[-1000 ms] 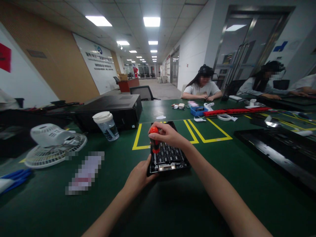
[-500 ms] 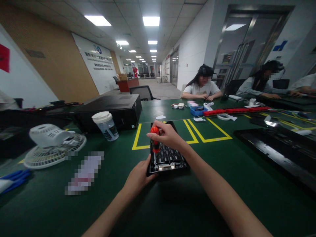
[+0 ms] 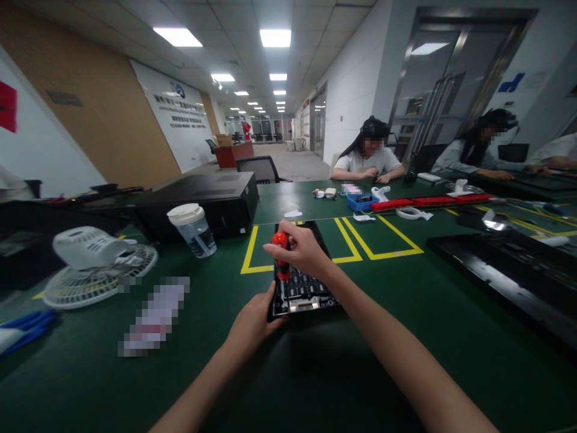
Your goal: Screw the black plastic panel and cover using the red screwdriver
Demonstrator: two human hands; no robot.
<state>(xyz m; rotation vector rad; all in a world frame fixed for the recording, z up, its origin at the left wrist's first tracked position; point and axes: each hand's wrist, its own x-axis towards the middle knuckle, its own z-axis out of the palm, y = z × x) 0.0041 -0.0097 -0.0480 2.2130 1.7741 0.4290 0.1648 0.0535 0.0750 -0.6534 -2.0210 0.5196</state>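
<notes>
A black casing [image 3: 306,290] with rows of rounded cells lies lengthwise in front of me, a shiny metal strip at its near end. My left hand [image 3: 256,314] grips its near left corner, thumb along the front edge and fingers up the left side. My right hand [image 3: 303,248] is closed round the red and black handle of a screwdriver [image 3: 281,239], above the casing's left side. The screwdriver stands nearly upright, its shaft pointing down towards the near left part of the casing. Its tip is too small to make out. The right hand hides the casing's middle.
On the left are a white fan [image 3: 97,261], a lidded cup [image 3: 193,231], a black computer case [image 3: 202,195] and blue gloves [image 3: 29,329]. A long black panel [image 3: 505,276] lies right. Beyond are a blue tray [image 3: 362,201] and tape roll [image 3: 408,213]. Two people sit across the table.
My right hand and the screwdriver handle have shifted slightly left, and the hand has turned a little. The left hand and the casing have stayed in place.
</notes>
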